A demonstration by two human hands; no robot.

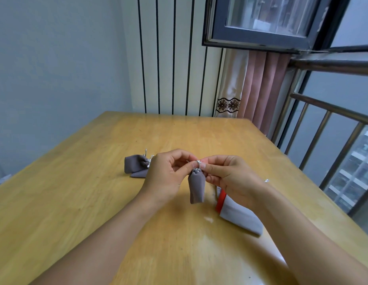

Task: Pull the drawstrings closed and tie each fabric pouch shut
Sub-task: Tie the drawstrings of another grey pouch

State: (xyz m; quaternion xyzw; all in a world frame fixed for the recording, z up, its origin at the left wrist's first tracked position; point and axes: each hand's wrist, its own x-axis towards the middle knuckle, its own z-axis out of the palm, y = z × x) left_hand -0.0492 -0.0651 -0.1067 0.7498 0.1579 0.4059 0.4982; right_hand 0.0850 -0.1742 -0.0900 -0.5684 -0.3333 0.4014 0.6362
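Both hands meet above the middle of the counter (pixel 80 202), raised off the wood. Left hand (pixel 165 177): fingers curled, thumb and forefinger pinching the silver drawstring (pixel 197 163) at the neck of a small grey pouch (pixel 196 188). Right hand (pixel 230 177): fingers likewise curled, pinching the same cord from the other side. Fingertips of the two hands nearly touch over the cord.

Held pouch hangs clear of the counter, long axis close to upright, gathered mouth up, flat bottom edge down, bottom swung slightly toward the left. Cord shows as a small loop between the pinching fingers (whether a knot is formed, cannot tell).

Second grey pouch (pixel 135 164) lies on the counter beyond and left of the left hand, on its side, long axis roughly left to right, cinched mouth with silver cord ends pointing right toward the hands. The left hand hides its near corner.

Third pouch, light grey with a red band (pixel 240 214), lies flat under the right wrist, long axis running from the red mouth end at upper left to the bottom at lower right; the right forearm covers part of it.

Count: three pouches, two dark grey, one light grey.

Around: striped wall panel (pixel 170 58) behind, pink curtain (pixel 261 87), window (pixel 267 19), metal railing (pixel 331 112) at right.
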